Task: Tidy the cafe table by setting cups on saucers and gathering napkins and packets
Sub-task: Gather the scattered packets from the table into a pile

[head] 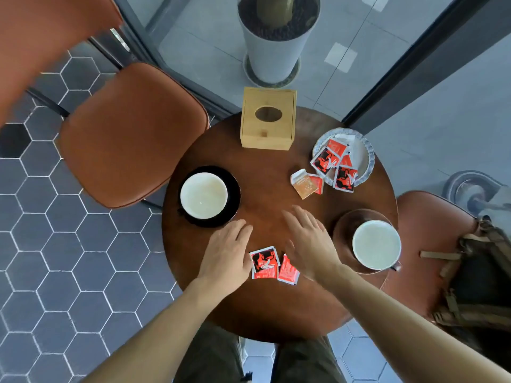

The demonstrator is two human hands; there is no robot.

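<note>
Two red packets lay side by side between the hands, just behind the thumbs. The left hand touched the nearer packet's edge; the right hand partly covered the other's corner. Both hands were flat, fingers spread, holding nothing. Farther off, right of the right hand, more packets lay on a glass dish, one loose packet beside it. Packet print was unreadable.

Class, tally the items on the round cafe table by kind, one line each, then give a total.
Cups: 2
Saucers: 2
Glass dish: 1
Wooden tissue box: 1
Loose packets outside the dish: 3
Total: 9, not counting the overlapping packets in the dish.
</note>
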